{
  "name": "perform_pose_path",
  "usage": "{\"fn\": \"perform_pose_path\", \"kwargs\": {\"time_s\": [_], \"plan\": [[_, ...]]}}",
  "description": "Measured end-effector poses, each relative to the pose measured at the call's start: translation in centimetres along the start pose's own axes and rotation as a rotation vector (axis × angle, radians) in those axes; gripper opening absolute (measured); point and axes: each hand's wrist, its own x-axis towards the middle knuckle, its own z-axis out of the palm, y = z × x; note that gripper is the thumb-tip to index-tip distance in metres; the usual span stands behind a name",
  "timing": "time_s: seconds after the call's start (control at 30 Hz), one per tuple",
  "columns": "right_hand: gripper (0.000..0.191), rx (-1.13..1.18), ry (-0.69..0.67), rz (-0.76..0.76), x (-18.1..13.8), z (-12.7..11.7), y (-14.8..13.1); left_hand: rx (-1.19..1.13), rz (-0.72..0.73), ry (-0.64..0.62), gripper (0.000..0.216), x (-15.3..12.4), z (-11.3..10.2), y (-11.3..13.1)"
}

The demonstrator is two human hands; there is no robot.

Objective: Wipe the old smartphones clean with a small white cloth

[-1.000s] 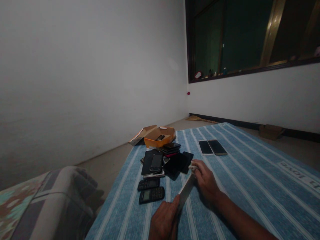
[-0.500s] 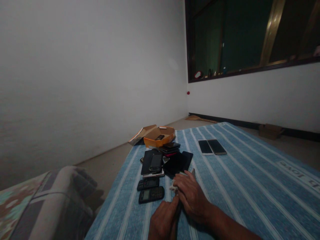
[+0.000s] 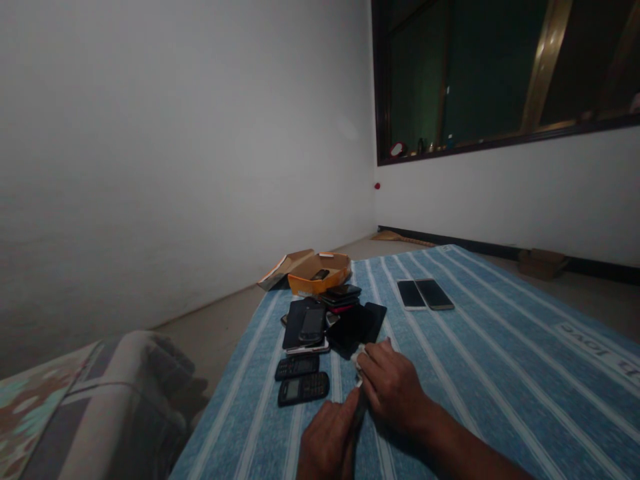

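Observation:
My left hand [image 3: 327,433] is closed on a phone [image 3: 361,408], seen almost edge-on as a thin dark grey strip and mostly covered by both hands. My right hand [image 3: 393,383] presses against the same phone, its fingers bunched around a crumpled white cloth [image 3: 357,355]. Left of the hands lie two black keypad phones, the nearer one [image 3: 303,389] just below the farther one [image 3: 297,367]. Beyond the fingertips is a dark flat phone [image 3: 349,328] at the edge of a loose pile.
An opened orange box [image 3: 307,285] with a small phone inside stands behind the pile. Farther right, a white-edged phone [image 3: 411,295] and a grey phone [image 3: 435,294] lie side by side on the blue striped cloth [image 3: 480,373]. A draped seat [image 3: 115,400] is at left.
My right hand has shifted slightly right with the white cloth, and its fingers are more curled. The phone's pale far corner no longer shows. My left hand has barely moved.

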Motion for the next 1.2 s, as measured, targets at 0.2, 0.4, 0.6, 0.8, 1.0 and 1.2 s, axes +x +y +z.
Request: {"fn": "perform_pose_path", "kwargs": {"time_s": [0.2,0.4,0.6,0.8,1.0,1.2], "plan": [[0.028,0.093,-0.032,-0.006,-0.2,0.3,-0.3,0.03,0.009,0.01,0.055,0.4,-0.4,0.3],[0.026,0.204,-0.053,-0.018,-0.3,0.4,-0.5,0.052,-0.001,0.014,0.055,0.6,-0.4,0.6],[0.027,0.325,-0.015,-0.016,-0.2,0.4,-0.5,0.072,0.016,0.059,0.053,0.3,0.1,0.3],[0.028,0.412,-0.015,0.025,0.0,0.1,-0.6,0.045,0.001,0.052,0.051,0.3,0.0,0.4],[0.018,0.514,-0.1,0.067,0.6,-0.9,-0.8,0.044,0.019,0.054,0.052,0.6,-0.3,0.4],[0.021,0.513,-0.083,0.084,0.6,-0.5,-0.5,0.053,-0.019,0.008,0.049,0.2,-0.1,0.3]]}}
